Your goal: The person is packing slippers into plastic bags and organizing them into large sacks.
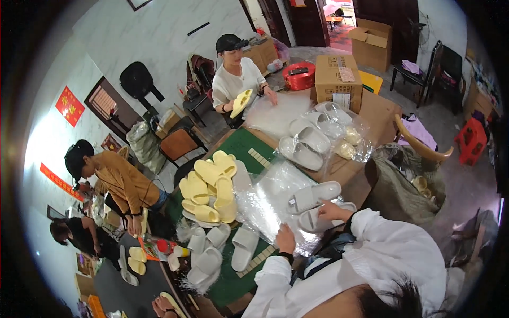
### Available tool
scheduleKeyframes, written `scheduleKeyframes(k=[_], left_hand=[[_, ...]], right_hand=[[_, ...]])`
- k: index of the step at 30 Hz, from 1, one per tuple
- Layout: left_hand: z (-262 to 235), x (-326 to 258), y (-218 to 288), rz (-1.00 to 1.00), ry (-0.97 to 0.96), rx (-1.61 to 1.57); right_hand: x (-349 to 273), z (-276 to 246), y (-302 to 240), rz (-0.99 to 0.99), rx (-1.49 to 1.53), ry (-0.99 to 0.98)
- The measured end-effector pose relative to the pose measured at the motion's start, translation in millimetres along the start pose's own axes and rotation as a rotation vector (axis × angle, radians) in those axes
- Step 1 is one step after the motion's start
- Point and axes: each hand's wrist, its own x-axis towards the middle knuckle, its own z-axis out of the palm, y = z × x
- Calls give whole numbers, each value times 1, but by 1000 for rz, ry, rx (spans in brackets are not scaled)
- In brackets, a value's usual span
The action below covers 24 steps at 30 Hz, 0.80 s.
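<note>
On a stack of clear plastic bags [270, 193] lies a pair of grey slippers, the farther slipper [314, 197] and the nearer slipper [312, 219]. My right hand [335, 212] rests at the nearer slipper with its fingers curled over it. At the near edge of the bags is my left hand [286, 238], fingers closed in what looks like a pinch on the plastic. A pile of yellow slippers [212, 183] sits left of the bags, with several loose grey slippers [245, 248] in front of it. Bagged grey slippers [302, 151] lie beyond.
Across the table a person [236, 79] holds a yellow slipper [241, 103] beside more clear bags [281, 112]. A cardboard box [339, 82] and red twine roll [298, 77] stand at the back. A large sack [397, 183] is at the right. Other people work at the left table [154, 283].
</note>
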Motion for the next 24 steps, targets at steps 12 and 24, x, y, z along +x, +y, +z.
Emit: scheduleKeyframes(k=[12,24], left_hand=[[-1,-7,-2,24,10,-53],[4,-10,-8,-25,-57,-33]], right_hand=[[13,9,29,49,129,319],[-2,-26,14,98,-214,37]])
